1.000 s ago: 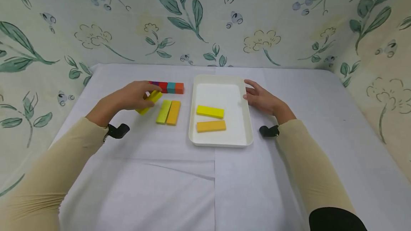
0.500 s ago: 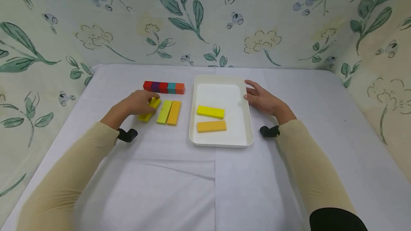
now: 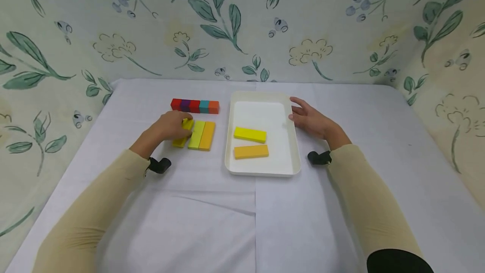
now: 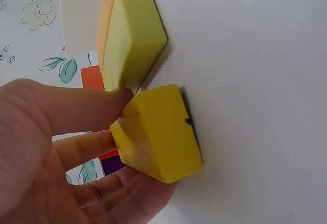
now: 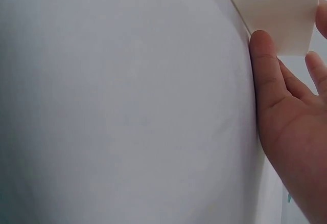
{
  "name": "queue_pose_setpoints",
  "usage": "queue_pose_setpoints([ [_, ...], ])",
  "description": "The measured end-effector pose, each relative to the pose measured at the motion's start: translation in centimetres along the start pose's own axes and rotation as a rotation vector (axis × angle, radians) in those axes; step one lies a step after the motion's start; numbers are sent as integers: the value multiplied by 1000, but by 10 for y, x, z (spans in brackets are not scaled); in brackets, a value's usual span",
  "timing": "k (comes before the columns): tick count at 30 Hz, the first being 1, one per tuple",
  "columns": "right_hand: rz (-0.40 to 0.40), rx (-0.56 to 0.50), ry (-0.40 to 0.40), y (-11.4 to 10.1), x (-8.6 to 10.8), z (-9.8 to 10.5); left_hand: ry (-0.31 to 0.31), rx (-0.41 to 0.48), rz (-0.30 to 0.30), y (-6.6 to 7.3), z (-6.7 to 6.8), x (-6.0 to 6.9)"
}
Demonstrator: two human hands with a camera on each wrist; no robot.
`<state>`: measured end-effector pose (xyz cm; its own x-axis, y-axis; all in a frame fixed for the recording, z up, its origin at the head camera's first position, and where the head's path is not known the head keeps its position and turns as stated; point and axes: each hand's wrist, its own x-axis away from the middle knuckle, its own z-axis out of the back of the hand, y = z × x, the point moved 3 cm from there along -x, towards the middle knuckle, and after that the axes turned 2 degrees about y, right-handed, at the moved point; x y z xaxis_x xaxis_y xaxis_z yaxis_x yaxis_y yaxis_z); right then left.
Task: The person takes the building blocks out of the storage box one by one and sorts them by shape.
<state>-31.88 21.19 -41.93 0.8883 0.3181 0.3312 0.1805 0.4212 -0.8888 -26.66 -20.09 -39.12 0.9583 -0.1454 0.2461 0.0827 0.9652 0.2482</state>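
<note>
In the head view my left hand [image 3: 169,127] pinches a yellow block [image 4: 173,137] between thumb and fingers. The block lies on the white cloth, just left of a lime-green block [image 3: 196,135]. An orange-yellow block [image 3: 206,136] lies flush against the lime one's right side. My right hand [image 3: 312,120] rests at the right wall of a white tray [image 3: 265,172], its fingertips touching the outer side. Inside the tray lie a bright yellow block [image 3: 250,135] and an orange-yellow block [image 3: 251,151], one in front of the other.
Behind the left hand stands a row of several small cubes, among them a red cube [image 3: 194,106], a teal cube [image 3: 204,106] and an orange cube [image 3: 214,107]. White cloth [image 3: 197,231] covers the table. A floral curtain [image 3: 265,24] rises along its back edge.
My left hand has come down and to the right with the yellow block, setting it beside the lime-green block. The row of cubes has come fully into view. My right hand and the tray stay put.
</note>
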Motion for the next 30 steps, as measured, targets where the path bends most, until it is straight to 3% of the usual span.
queue_pose_setpoints([
  [7, 12, 27, 18, 3, 0, 0, 22, 12, 5, -1, -2, -1],
  [30, 22, 14, 5, 1, 1, -2, -22, 18, 32, 2, -2, 0],
])
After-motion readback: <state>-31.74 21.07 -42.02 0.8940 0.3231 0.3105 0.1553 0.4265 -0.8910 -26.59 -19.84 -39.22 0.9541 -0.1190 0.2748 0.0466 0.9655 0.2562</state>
